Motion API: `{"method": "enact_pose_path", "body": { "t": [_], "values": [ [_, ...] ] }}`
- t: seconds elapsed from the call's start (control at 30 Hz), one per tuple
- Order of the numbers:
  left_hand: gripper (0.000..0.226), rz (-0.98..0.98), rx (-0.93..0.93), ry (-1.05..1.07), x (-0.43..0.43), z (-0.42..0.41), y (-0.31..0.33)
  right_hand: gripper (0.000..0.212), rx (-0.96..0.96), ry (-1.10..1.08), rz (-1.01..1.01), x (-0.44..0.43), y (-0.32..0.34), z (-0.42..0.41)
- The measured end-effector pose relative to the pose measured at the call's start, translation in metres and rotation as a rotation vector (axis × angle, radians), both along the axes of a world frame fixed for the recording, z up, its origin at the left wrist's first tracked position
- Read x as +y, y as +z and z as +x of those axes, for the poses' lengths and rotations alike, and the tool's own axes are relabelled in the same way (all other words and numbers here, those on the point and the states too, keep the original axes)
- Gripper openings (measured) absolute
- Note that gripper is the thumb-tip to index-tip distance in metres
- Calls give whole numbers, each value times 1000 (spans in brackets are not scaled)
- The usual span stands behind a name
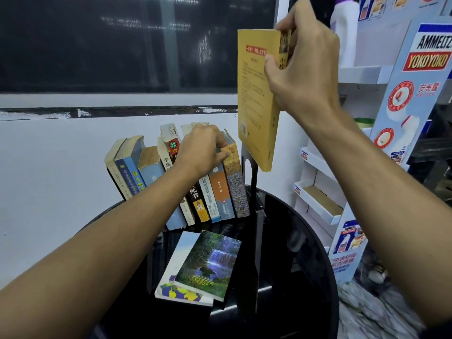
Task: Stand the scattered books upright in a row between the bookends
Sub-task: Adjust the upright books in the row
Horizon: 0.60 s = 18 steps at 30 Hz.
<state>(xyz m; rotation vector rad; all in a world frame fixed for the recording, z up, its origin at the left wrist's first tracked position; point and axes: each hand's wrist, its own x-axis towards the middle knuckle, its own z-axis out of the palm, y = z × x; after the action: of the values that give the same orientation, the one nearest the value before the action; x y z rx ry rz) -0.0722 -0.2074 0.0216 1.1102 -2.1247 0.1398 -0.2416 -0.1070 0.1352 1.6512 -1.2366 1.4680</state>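
Several books (215,196) stand in a row at the back of a round black table (293,253), leaning left. My left hand (203,150) rests on their tops, fingers curled over the rightmost book's top edge (232,165). A black bookend (249,172) stands just right of that book. My right hand (303,67) grips a yellow book (256,99) by its spine, held upright in the air above the bookend. Two books lie flat near the table's front: a waterfall-cover book (210,265) on top of a white one (176,287).
A white wall runs behind the table, with a dark window (122,45) above it. A white cardboard display stand (318,196) with printed labels stands close to the table's right edge. Patterned floor (367,311) shows at the lower right.
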Motion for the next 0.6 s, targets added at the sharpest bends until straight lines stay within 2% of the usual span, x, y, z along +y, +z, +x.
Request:
{"method": "enact_pose_path", "body": {
  "t": [0.3,0.6],
  "values": [
    [15,-6,2,1,1,0,0,29,-4,24,-131,-19,12,14],
    [16,-3,4,6,3,0,1,31,48,15,-12,-31,-16,20]
  ]
}}
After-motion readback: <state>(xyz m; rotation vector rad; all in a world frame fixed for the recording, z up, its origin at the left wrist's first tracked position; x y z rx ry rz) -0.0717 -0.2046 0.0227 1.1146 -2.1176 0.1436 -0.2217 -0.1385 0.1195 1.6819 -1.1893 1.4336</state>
